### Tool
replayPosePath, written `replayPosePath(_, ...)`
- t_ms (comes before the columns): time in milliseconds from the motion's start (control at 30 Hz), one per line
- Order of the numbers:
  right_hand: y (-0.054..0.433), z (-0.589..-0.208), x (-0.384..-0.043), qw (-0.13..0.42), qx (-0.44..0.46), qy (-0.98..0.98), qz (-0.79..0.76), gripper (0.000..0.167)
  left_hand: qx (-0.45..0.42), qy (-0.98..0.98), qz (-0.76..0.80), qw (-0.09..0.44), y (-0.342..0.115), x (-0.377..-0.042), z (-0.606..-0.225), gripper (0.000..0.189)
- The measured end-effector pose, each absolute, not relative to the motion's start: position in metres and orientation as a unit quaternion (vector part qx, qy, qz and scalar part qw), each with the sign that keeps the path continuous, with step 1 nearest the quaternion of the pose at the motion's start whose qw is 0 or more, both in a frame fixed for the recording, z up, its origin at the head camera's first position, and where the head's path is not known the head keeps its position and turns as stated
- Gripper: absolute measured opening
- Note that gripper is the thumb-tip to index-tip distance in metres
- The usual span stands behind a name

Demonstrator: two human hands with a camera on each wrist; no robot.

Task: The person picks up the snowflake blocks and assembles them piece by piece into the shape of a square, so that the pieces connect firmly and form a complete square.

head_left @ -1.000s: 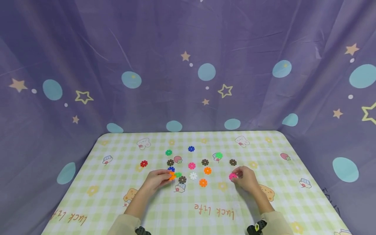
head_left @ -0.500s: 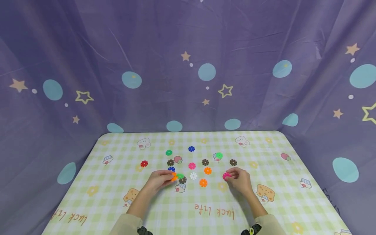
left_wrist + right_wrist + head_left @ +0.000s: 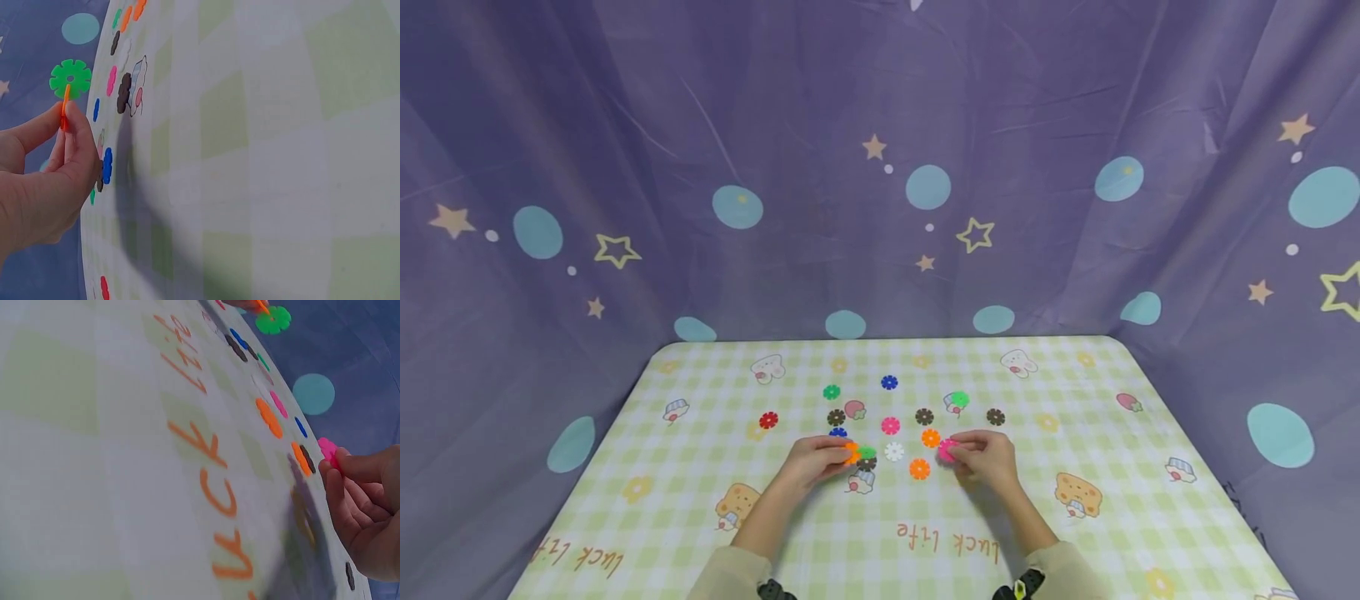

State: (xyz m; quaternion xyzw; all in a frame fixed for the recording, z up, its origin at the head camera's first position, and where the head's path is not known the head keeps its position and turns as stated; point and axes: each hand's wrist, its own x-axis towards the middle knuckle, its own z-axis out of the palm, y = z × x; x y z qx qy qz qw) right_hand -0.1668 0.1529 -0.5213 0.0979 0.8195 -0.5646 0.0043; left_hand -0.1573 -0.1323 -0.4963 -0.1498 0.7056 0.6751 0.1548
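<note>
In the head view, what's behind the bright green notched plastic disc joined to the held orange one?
A brown notched plastic disc, its lower part showing; its upper part is hidden by the bright green disc.

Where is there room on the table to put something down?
Bare table lies left of the red disc, right of the right hand, and between the sleeves. It's crowded between the right hand and left hand, around the white disc.

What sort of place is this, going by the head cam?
Probably a curtained-off recording booth: a purple fabric curtain with printed stars and blue ovals surrounds the far side of a green-and-white checked table surface, and small black wrist-worn devices suggest a capture setup.
</note>
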Motion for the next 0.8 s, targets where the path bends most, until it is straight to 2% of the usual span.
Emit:
replayPosePath(167,0.139,-0.521,-0.166,0.02,0.094,0.802,-0.59,0.017,-0.148,0.7,0.68,0.159,-0.127,-0.159,-0.498,0.031)
replayPosePath(567,0.109,-0.523,-0.164,0.107,0.124,0.746,-0.646,0.03,-0.142,0.691,0.689,0.166,-0.114,-0.157,-0.497,0.03)
replayPosePath(800,0.102,-0.52,-0.162,0.12,0.116,0.714,-0.68,0.032,-0.136,0.696,0.683,0.172,-0.114,-0.156,-0.494,0.031)
